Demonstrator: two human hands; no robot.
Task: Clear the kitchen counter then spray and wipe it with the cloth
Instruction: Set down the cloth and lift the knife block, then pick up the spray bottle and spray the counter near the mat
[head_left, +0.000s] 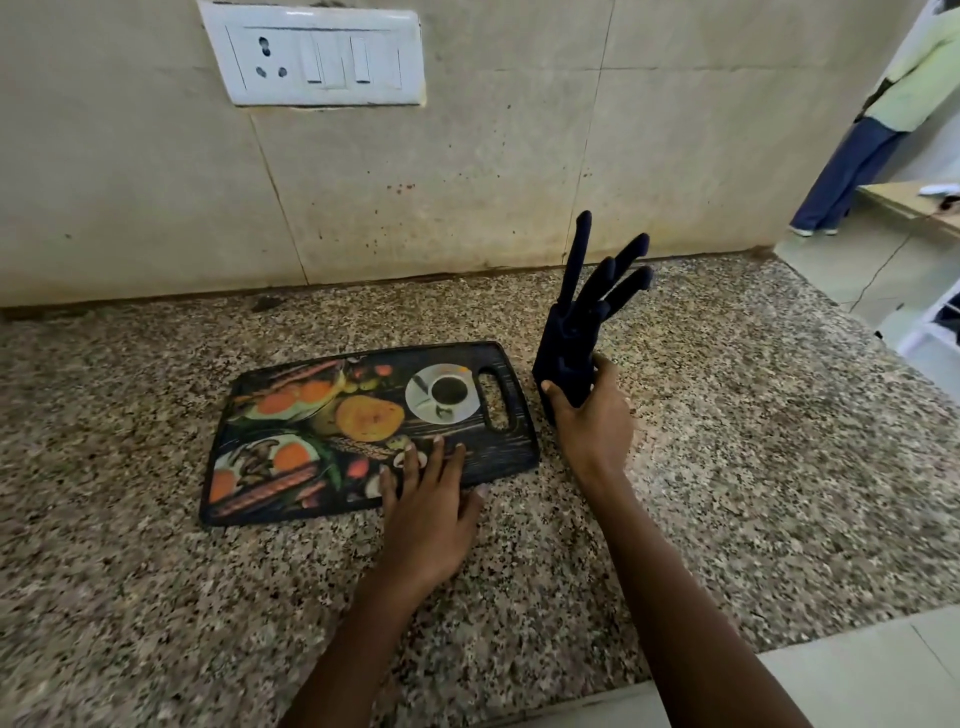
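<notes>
Speckled granite desk (727, 467) against a stained tile wall (467, 182) with a switch plate (311, 54) up top, so you were still in the clearing stage. No spray bottle or cloth showed anywhere in view.

Your right hand (592, 415) was wrapped around the base of the dark knife block (566, 358), fingers (605, 371) curled on its right side and the thumb on the left, handles fanning up and away from you toward the wall. It looked like a firm grip, though I couldn't tell if the block had left the desk.

Your left hand (428, 512) lay flat with fingers (434, 457) spread, their tips resting on the near edge of the printed cutting board (363, 431), thumb off on the desk. Nothing pinched there yet.

The bit that mattered: the board's long axis ran left to right, stretching mostly to the left of your left fingers, and its handle slot pointed right toward the block. So the left hand was clearly nearer the board, and I'd guess you needed to hook that near edge to lift it.
</notes>
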